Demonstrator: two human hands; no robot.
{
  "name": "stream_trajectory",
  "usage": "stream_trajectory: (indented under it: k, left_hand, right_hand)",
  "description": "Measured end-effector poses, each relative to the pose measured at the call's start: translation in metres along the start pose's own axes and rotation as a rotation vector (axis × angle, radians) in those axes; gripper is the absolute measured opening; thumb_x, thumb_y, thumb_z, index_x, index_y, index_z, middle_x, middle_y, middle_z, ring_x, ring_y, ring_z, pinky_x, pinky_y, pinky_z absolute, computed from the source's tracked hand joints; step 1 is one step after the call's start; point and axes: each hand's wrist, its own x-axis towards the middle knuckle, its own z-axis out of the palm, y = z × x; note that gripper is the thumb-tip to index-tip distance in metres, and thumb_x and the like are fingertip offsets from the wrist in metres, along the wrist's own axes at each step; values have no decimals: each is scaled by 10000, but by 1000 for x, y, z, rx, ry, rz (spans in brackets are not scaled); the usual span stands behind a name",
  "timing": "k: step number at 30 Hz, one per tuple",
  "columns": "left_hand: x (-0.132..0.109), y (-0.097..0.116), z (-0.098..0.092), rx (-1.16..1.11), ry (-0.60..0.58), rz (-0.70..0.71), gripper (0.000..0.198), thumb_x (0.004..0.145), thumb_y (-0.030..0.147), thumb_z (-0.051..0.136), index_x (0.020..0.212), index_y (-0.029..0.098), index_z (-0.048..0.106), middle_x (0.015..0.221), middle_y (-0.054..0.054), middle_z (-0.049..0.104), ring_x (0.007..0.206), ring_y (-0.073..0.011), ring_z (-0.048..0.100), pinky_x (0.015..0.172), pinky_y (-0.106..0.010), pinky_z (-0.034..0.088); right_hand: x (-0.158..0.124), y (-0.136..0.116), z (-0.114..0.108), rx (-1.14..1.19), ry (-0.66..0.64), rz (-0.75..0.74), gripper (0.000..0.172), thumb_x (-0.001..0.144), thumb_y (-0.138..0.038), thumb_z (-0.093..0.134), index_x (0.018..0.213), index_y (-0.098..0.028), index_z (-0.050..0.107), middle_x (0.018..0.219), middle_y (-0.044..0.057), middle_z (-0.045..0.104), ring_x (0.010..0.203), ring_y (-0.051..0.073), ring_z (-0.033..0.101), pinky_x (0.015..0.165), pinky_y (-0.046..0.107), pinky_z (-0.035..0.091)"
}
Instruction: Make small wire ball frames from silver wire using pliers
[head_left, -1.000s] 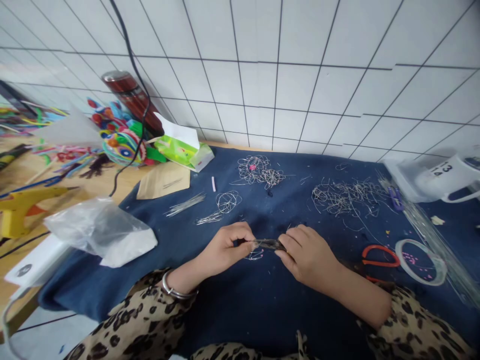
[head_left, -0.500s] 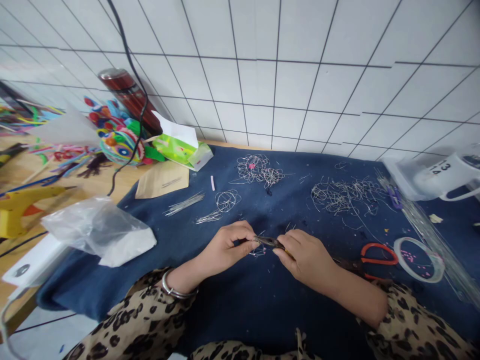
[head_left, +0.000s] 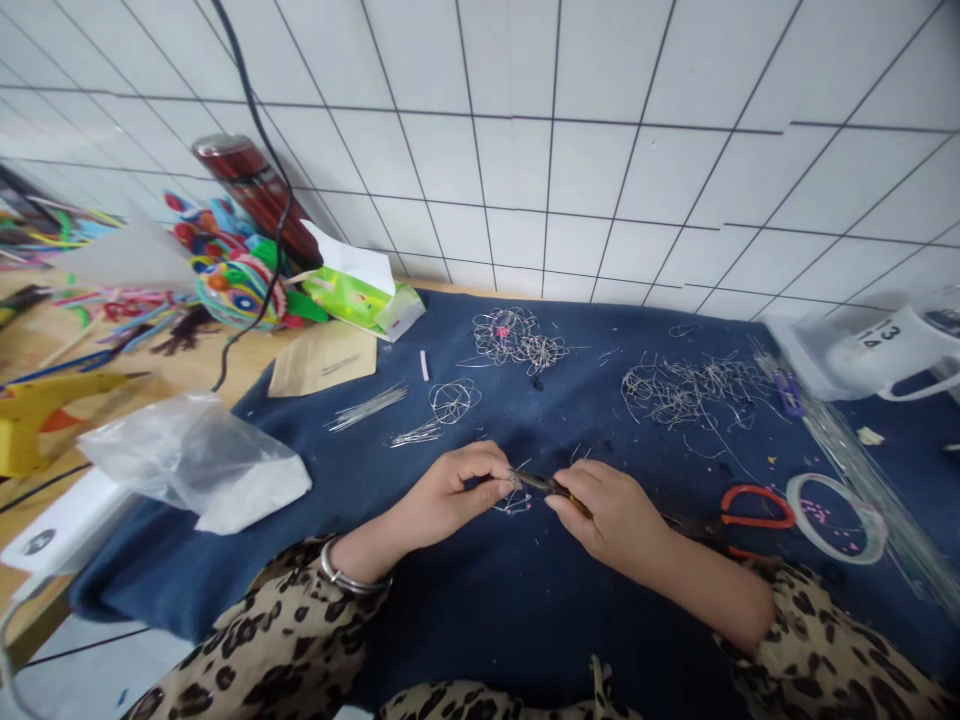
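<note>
My left hand (head_left: 463, 497) pinches a small piece of bent silver wire (head_left: 514, 503) between thumb and fingers; little pink bits show on it. My right hand (head_left: 611, 515) is wrapped round the handles of the pliers (head_left: 536, 481), whose dark jaws reach left to the wire at my left fingertips. Whether the jaws are closed on the wire is too small to tell. Beyond my hands lie a round wire shape (head_left: 451, 402), short straight wires (head_left: 367, 408) and a heap of wire shapes (head_left: 517, 340) with a pink spot.
Right of my hands are red-handled scissors (head_left: 757, 507), a clear ring-shaped dish (head_left: 795, 490) with pink bits, tangled wire (head_left: 686, 392) and a white mug (head_left: 892, 350). On the left are a plastic bag (head_left: 191, 445), a yellow glue gun (head_left: 45, 405) and a red thermos (head_left: 255, 190).
The pliers have turned slightly at my left fingertips, and the wire piece below them has shifted a little to the left. Both hands stay nearly in place.
</note>
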Motion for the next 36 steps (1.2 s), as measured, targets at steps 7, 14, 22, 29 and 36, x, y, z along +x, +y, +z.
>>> stream_trajectory:
  k: [7,14,22,29,36]
  left_hand:
    - [-1,-2,3,20,34,-2,150,846,202,543,748,128,628,729,-32,554,672,-118,527,640,-246,424]
    - [-1,-1,1,-27,25,-10,169,857,218,532,746,130,623,733,-33,546,676,-121,518,647,-250,422]
    - [0,0,-3,-31,-34,-2,181,883,232,492,807,137,627,793,-48,564,725,-130,528,682,-253,429]
    - [0,-5,2,109,61,16,154,852,207,529,794,141,655,738,-45,589,688,-132,549,650,-254,442]
    - [-3,-9,8,294,154,110,119,822,170,547,799,157,663,719,-41,592,673,-136,542,643,-261,442]
  right_hand:
    - [0,-4,2,21,-30,53,175,892,-281,452,865,-166,580,739,31,565,696,138,525,662,262,442]
    - [1,0,-1,12,-23,8,164,880,-278,465,917,-163,577,790,47,580,762,157,543,710,290,459]
    - [2,6,-2,-54,-25,-31,176,882,-293,468,913,-161,580,783,47,579,758,155,538,715,286,453]
    - [1,1,0,-54,-47,42,178,892,-286,447,826,-171,567,723,25,560,681,137,520,645,255,421]
    - [0,-9,-2,31,-109,159,178,881,-269,457,745,-187,538,683,3,542,644,122,528,609,231,409]
